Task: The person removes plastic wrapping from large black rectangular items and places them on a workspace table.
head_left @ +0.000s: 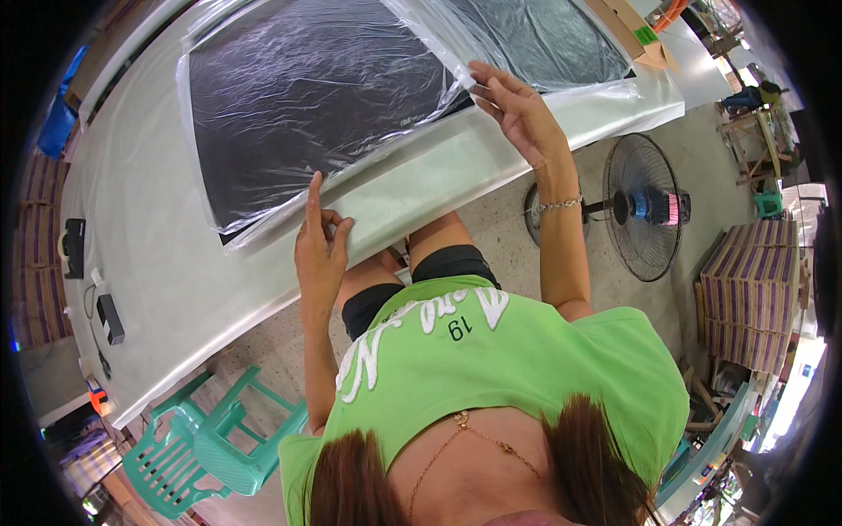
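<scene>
A dark flat panel [289, 114] covered with wrinkled clear plastic lies on the pale table. Along its near edge, my left hand [321, 259] stretches its index finger to the plastic, the thumb apart and the other fingers loosely bent; nothing is in it. Farther right, my right hand [524, 123] has its fingertips closed on the edge of the clear plastic sheet [438, 44], near the panel's right corner. Beside it, a second dark panel [548, 44] also lies under clear plastic.
An opened cardboard box [627, 31] is at the table's far right. A black power adapter [110, 319] and a black handled case [74, 249] sit at the left. Green plastic chairs [237, 438] stand at the lower left, a fan [645, 208] at the right, near a striped stack [750, 294].
</scene>
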### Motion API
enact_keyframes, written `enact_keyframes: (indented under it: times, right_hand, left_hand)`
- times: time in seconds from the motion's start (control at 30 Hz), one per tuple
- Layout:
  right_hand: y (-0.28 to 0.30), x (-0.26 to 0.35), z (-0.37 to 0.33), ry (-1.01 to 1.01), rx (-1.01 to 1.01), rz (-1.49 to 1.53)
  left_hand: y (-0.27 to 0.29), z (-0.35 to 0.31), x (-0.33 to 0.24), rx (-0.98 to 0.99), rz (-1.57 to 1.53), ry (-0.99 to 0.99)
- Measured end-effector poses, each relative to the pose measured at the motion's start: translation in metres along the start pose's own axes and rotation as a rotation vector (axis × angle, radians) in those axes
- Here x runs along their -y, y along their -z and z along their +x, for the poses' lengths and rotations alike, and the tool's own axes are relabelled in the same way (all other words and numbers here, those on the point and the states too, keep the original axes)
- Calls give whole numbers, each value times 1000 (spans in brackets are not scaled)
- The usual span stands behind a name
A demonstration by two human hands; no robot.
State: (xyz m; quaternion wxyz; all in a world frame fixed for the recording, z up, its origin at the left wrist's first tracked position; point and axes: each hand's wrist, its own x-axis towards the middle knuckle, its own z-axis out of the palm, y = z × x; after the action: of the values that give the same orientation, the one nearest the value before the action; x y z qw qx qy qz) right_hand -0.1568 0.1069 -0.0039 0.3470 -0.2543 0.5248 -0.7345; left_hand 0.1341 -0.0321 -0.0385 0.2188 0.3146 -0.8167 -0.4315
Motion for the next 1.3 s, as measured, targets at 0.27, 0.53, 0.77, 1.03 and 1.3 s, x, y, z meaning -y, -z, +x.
enact_keyframes:
  times: [0.27,0.53,0.77,1.03,1.3]
  right_hand:
    - [-15,18,104,-250,173,299]
    - [-47,6,166,112,208,-484]
    - [-66,45,52,374,227,-252]
    - [-49,29,10,481,168,-228]
    - [-46,12,-1,550,52,-205]
  left_hand:
    - [2,2,0,0,-24,-10]
    - [44,12,-1,-29,-15,-117]
    - [140,44,-1,-870,162,-138]
    - [179,45,-61,-866,-242,-331]
    - [156,25,-74,-894,-390,-462]
